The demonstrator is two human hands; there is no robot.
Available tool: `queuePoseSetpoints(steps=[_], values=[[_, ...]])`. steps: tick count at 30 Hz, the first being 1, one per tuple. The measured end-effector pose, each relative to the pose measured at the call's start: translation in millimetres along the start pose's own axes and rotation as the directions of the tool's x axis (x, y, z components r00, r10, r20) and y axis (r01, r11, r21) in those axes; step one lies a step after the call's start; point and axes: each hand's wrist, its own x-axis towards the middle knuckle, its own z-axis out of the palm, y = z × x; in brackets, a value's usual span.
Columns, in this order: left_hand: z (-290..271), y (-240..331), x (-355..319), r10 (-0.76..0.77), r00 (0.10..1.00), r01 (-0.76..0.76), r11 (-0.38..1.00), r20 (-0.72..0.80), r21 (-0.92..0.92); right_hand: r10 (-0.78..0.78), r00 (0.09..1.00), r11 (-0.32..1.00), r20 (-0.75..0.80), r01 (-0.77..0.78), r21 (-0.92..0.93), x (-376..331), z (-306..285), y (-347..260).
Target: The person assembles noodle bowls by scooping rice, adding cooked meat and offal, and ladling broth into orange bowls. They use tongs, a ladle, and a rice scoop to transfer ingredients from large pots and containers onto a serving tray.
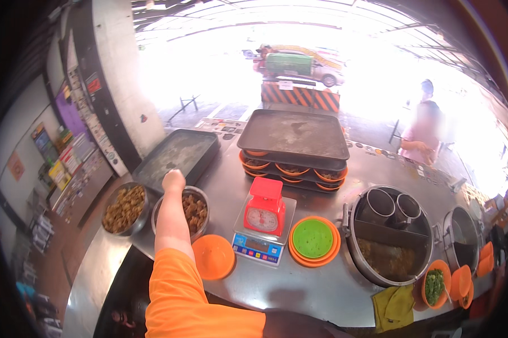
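Note:
My left hand (174, 180) reaches out over the far rim of a metal bowl of brown food pieces (195, 214), by the near edge of a dark tray (178, 155). It looks closed, with the back of the hand toward me; what the fingers hold, if anything, is hidden. My forearm covers part of that bowl. Left of it stands a second metal bowl of brown pieces (124, 209). An orange bowl (213, 257) sits nearer to me, beside my arm. A red dial scale (264, 207) stands on a digital scale (258, 246). My right hand is out of view.
Stacked trays (293, 135) with orange bowls between them stand at the back. Right of the scales are a green bowl (313, 238) on orange ones, a large pot (392, 253), a yellow-green cloth (393, 308) and a bowl of chopped greens (434, 286). A person (423, 127) stands beyond the counter.

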Motion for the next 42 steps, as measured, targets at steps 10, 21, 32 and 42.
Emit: queuePoseSetpoints(steps=[10,21,32,42], values=[[52,-4,60,-0.007,0.966,-0.01,0.998,0.26,0.062,0.195,0.951,0.907,0.238,-0.083,-0.413,-57,73,69],[62,-8,77,0.194,0.958,-0.242,0.942,0.21,0.233,0.408,0.803,0.819,0.433,-0.113,-0.562,-132,136,145],[68,-8,89,0.212,0.959,-0.256,0.932,0.189,0.256,0.285,0.911,0.879,0.297,-0.126,-0.459,-144,165,186],[53,7,83,0.336,0.916,-0.251,0.906,-0.221,0.34,0.278,0.876,0.88,0.394,-0.068,-0.469,-165,149,155]])
